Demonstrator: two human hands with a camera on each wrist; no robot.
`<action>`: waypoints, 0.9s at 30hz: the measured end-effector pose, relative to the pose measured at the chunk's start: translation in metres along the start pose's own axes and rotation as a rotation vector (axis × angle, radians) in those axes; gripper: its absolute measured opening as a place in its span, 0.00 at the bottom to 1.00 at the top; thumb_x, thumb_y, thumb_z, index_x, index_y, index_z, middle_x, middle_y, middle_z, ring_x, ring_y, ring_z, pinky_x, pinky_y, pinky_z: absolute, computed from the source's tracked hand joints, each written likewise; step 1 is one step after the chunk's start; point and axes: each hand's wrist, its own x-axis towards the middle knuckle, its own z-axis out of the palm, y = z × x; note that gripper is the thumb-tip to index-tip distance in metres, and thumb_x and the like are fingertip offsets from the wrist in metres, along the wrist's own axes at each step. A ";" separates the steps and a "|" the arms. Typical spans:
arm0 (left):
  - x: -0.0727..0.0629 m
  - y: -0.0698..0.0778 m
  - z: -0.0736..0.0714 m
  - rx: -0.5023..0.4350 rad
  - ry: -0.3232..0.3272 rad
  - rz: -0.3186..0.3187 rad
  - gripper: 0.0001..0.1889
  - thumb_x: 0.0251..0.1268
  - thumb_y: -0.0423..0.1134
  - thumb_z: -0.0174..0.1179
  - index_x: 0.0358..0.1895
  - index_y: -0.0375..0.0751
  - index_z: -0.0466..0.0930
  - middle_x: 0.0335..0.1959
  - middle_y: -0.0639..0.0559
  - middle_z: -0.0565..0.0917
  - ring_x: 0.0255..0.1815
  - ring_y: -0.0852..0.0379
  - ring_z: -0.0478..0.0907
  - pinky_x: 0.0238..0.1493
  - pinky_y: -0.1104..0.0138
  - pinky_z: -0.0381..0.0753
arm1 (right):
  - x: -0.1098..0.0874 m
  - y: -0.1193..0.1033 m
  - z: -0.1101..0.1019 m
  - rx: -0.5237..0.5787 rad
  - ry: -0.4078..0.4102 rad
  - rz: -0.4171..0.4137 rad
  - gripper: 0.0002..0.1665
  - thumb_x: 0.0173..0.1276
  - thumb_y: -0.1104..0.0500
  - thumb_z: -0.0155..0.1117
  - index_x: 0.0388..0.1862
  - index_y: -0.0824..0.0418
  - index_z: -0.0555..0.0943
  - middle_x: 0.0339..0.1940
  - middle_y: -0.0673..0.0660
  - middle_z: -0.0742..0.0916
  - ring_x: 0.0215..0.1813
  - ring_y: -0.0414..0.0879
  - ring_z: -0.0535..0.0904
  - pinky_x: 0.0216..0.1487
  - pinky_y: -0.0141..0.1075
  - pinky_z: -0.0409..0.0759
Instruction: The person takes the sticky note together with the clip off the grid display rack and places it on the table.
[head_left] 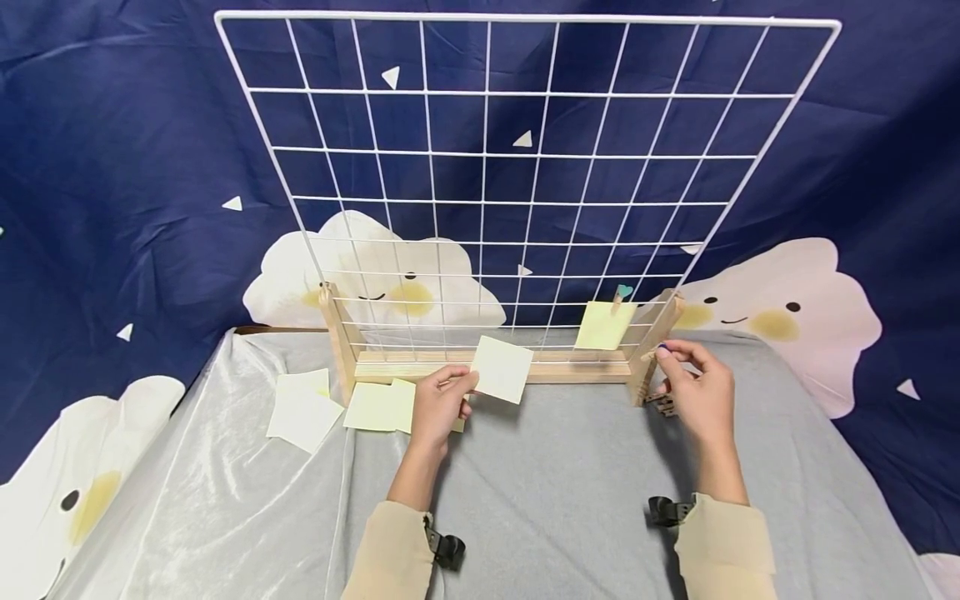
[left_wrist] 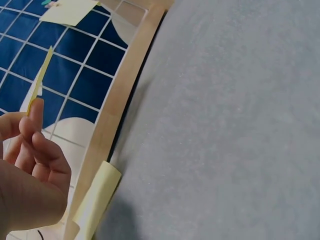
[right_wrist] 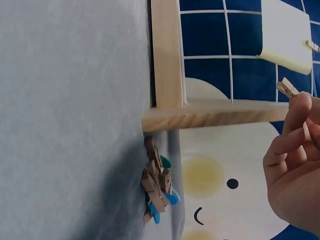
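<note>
My left hand [head_left: 441, 404] pinches a pale yellow sticky note [head_left: 502, 369] by its left edge, in front of the white wire grid's lower part. In the left wrist view that note [left_wrist: 41, 82] appears nearly edge-on above the fingertips. Between thumb and fingers my right hand [head_left: 699, 392] holds a small wooden clothespin [right_wrist: 287, 88], beside the grid's right wooden post. A second yellow note [head_left: 603, 325] hangs low on the grid's right side, fixed by a clothespin with a green heart [head_left: 622, 293].
Several sticky notes [head_left: 371, 407] lie on the grey cloth at the left, more [head_left: 303, 408] farther left. A pile of wooden clothespins [right_wrist: 157, 182], some with blue or green parts, sits beside the right post [head_left: 656, 346]. The white grid [head_left: 487, 154] stands on a wooden base [head_left: 577, 372].
</note>
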 end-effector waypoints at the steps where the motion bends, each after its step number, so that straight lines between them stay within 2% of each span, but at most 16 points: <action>1: 0.000 -0.001 -0.001 -0.001 0.000 -0.004 0.10 0.63 0.32 0.68 0.45 0.29 0.85 0.23 0.47 0.85 0.12 0.64 0.71 0.17 0.74 0.73 | 0.000 0.002 -0.001 -0.005 0.003 -0.003 0.14 0.72 0.63 0.66 0.52 0.70 0.82 0.29 0.41 0.81 0.15 0.34 0.77 0.18 0.25 0.74; 6: -0.001 -0.004 -0.004 0.009 0.002 -0.016 0.11 0.62 0.32 0.69 0.45 0.29 0.87 0.23 0.50 0.85 0.13 0.64 0.71 0.18 0.74 0.73 | 0.002 0.011 -0.007 -0.038 0.008 0.006 0.15 0.72 0.58 0.67 0.50 0.69 0.83 0.31 0.42 0.82 0.16 0.38 0.79 0.18 0.26 0.75; 14: 0.003 -0.007 -0.010 0.050 0.008 -0.048 0.13 0.60 0.33 0.71 0.47 0.29 0.87 0.23 0.47 0.85 0.14 0.65 0.69 0.18 0.74 0.71 | 0.004 0.017 -0.015 -0.051 0.028 0.073 0.14 0.73 0.57 0.67 0.50 0.67 0.82 0.30 0.39 0.83 0.16 0.37 0.80 0.20 0.27 0.76; 22: 0.002 -0.009 -0.016 0.121 0.015 -0.064 0.10 0.60 0.34 0.70 0.40 0.29 0.86 0.21 0.45 0.85 0.12 0.63 0.70 0.15 0.74 0.68 | 0.006 0.023 -0.020 -0.058 0.022 0.124 0.16 0.73 0.58 0.66 0.52 0.69 0.81 0.28 0.38 0.82 0.17 0.36 0.80 0.21 0.25 0.76; 27: 0.000 -0.011 -0.018 0.179 0.001 -0.076 0.09 0.61 0.35 0.69 0.39 0.31 0.86 0.24 0.44 0.86 0.13 0.62 0.71 0.18 0.73 0.71 | 0.007 0.030 -0.022 -0.055 0.010 0.135 0.17 0.73 0.59 0.66 0.53 0.71 0.80 0.26 0.37 0.82 0.17 0.36 0.80 0.22 0.25 0.77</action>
